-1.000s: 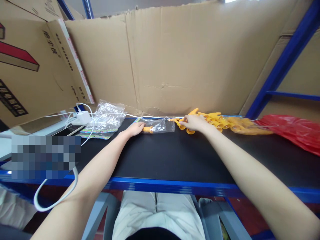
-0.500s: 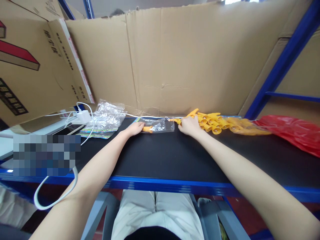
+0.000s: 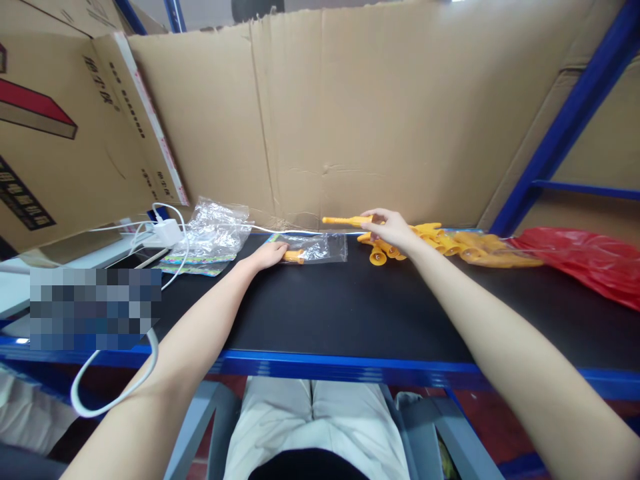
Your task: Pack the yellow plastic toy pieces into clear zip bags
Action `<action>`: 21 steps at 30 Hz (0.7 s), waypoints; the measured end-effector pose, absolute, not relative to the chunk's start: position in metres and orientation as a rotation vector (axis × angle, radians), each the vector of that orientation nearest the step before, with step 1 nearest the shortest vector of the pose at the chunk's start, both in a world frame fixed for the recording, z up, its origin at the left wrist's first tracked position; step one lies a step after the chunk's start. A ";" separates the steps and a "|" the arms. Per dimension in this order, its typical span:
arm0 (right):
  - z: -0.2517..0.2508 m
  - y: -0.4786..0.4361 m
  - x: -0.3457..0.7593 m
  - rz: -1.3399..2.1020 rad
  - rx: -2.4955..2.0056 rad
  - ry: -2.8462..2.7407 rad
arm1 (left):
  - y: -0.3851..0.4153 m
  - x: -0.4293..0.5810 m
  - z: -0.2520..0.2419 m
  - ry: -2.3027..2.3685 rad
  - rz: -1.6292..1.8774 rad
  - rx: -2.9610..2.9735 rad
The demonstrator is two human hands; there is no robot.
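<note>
My right hand (image 3: 393,228) is closed on a long yellow plastic toy piece (image 3: 345,220), lifted just above the black shelf top (image 3: 350,307) and pointing left. Under and right of it lies a heap of yellow toy pieces (image 3: 440,243). Fingers curled, my left hand (image 3: 267,255) rests on the left end of a small clear bag (image 3: 317,248) lying flat on the shelf. That bag holds an orange-yellow piece (image 3: 295,255). The open mouth of the bag faces right, toward the lifted piece.
A stack of crinkled clear bags (image 3: 215,233) on printed cards lies at the left, beside a white charger with cables (image 3: 165,235) and a phone. A red plastic bag (image 3: 585,263) lies at the far right. Cardboard walls (image 3: 375,120) close the back; blue rack posts (image 3: 565,120) stand right.
My right hand has picked one yellow piece out of the heap and lifted it, moving slightly up and left. My left hand has stayed on the clear bag.
</note>
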State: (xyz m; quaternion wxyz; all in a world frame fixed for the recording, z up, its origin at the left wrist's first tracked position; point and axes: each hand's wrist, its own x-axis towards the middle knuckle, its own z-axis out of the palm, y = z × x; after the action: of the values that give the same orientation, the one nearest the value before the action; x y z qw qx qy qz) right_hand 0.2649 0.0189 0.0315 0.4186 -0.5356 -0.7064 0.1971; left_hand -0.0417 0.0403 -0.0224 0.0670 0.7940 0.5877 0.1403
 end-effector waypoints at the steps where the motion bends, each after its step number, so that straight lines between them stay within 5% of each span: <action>1: 0.034 0.016 0.266 0.553 -1.359 -1.838 | 0.040 -0.042 -0.022 1.775 0.427 2.383; 6: 0.032 0.012 0.268 0.678 -1.499 -2.152 | 0.039 -0.042 -0.021 1.798 0.441 2.367; 21: 0.030 0.020 0.272 0.302 -1.607 -2.332 | 0.040 -0.048 -0.020 1.852 0.470 2.320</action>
State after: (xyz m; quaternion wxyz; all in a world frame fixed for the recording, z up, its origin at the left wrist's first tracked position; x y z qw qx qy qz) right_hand 0.2719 0.0199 0.0296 0.1463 -0.5582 -0.8099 0.1050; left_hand -0.0484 0.0400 -0.0204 0.0680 0.7700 0.6149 0.1560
